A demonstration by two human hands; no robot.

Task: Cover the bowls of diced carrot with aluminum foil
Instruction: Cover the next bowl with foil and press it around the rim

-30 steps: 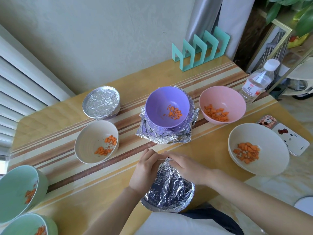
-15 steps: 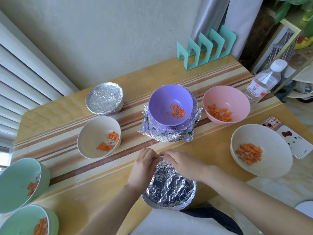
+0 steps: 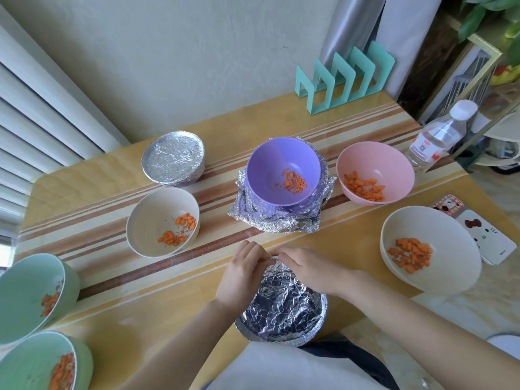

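Round bowl wrapped in crinkled silver aluminium foil (image 3: 284,308): at near edge of striped wooden table (image 3: 168,291). Left hand (image 3: 242,273), right hand (image 3: 306,266): fingers curled over far rim, pinching foil. Beyond: uncovered purple plastic bowl (image 3: 270,164) atop loose foil sheets (image 3: 270,223).

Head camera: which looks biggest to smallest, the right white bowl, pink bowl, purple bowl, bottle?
1. White bowl on the right, though it's nearer the camera.
2. Pink bowl and purple bowl look alike.
3. Bottle.
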